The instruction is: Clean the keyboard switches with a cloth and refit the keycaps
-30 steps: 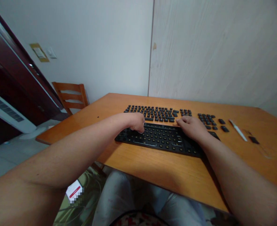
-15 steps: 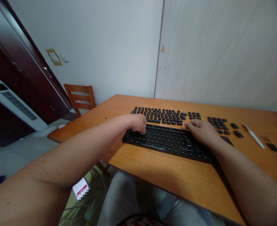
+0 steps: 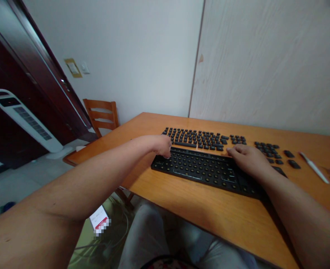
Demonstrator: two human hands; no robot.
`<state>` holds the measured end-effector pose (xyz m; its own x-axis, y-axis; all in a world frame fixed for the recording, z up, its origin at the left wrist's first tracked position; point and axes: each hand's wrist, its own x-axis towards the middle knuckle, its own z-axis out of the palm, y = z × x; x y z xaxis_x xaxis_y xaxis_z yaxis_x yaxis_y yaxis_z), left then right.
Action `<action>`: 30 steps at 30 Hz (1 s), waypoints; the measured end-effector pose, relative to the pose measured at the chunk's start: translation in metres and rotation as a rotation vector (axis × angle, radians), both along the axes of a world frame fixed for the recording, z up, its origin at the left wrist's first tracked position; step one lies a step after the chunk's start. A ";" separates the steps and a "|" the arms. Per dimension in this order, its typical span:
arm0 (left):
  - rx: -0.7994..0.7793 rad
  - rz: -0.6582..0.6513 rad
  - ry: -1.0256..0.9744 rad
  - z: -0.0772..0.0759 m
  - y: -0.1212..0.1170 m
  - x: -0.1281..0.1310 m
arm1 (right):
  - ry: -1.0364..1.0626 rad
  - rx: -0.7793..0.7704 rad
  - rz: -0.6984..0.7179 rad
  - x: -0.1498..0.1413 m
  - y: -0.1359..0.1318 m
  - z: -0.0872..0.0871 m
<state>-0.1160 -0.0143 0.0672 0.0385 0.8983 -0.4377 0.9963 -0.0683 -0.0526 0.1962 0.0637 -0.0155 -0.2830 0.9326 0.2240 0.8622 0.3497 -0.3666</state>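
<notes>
A black keyboard base (image 3: pixel 204 170) with its keycaps removed lies on the orange wooden table (image 3: pixel 198 213). Behind it, loose black keycaps (image 3: pixel 198 137) are laid out in rows. My left hand (image 3: pixel 162 145) rests curled on the base's upper left corner, fingers tucked under. My right hand (image 3: pixel 247 158) lies on the base's upper right part, fingers bent and reaching the back edge near the keycap rows. Whether either hand pinches a keycap is hidden.
More keycaps (image 3: pixel 268 149) lie to the right, with a white pen-like tool (image 3: pixel 313 167) beyond them. A wooden chair (image 3: pixel 101 116) stands at the table's left end. A white tower fan (image 3: pixel 24 119) and a dark door frame are at the left.
The view has swung to the left, so table and keyboard sit further right in the picture. Both hands stay on the keyboard base in nearly the same places.
</notes>
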 end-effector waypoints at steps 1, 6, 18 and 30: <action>0.002 0.003 -0.004 0.000 0.000 -0.002 | 0.000 -0.004 -0.003 0.000 0.000 0.000; 0.010 0.025 -0.040 -0.001 -0.001 -0.007 | 0.013 -0.019 -0.014 0.000 0.000 0.000; 0.015 0.076 -0.045 -0.002 -0.001 -0.020 | 0.006 0.000 -0.005 0.002 0.001 -0.001; 0.036 0.072 0.014 -0.003 -0.001 -0.019 | -0.001 -0.020 -0.009 0.002 0.003 -0.002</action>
